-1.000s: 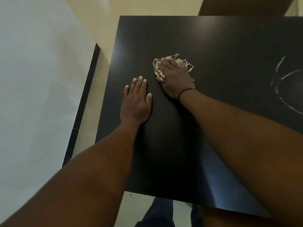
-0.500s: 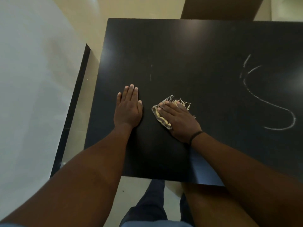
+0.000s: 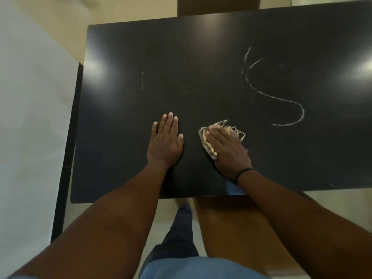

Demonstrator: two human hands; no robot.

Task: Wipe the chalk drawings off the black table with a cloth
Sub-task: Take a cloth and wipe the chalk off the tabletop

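Cream floor tiles (image 3: pixel 60 27) surround a black table (image 3: pixel 201 57), seen from above by the person standing at its near edge. Both bare forearms reach in from the bottom of the view.

Left hand (image 3: pixel 165 143) lies flat on the tabletop near the front edge, palm down, fingers straight and pressed together, thumb alongside, holding nothing. Right hand (image 3: pixel 227 150) sits just beside it to the right, fingers straight and flat, pressing a pale frayed cloth (image 3: pixel 206 139) against the table. Cloth shows along the hand's left side and past the fingertips, where loose threads fan out; the rest is hidden under the palm. A dark band (image 3: pixel 242 172) circles the right wrist.

Chalk drawing (image 3: pixel 275 97) remains on the right half of the table: a white curved line running down from two short strokes, sweeping right and hooking back at its lower end, near the cloth but apart from it. Two faint short chalk marks (image 3: pixel 142 85) stand on the left half, beyond the left hand and well apart from it. Bright ceiling-light reflections glare on the tabletop at left and right.

A white surface (image 3: pixel 30 117) with a dark edge fills the left side. A brown wooden piece (image 3: pixel 217 6) shows beyond the far edge, and another brown surface (image 3: pixel 231 228) lies below the near edge. Dark trousers (image 3: pixel 177 234) and a blue shirt (image 3: pixel 191 268) show at the bottom.
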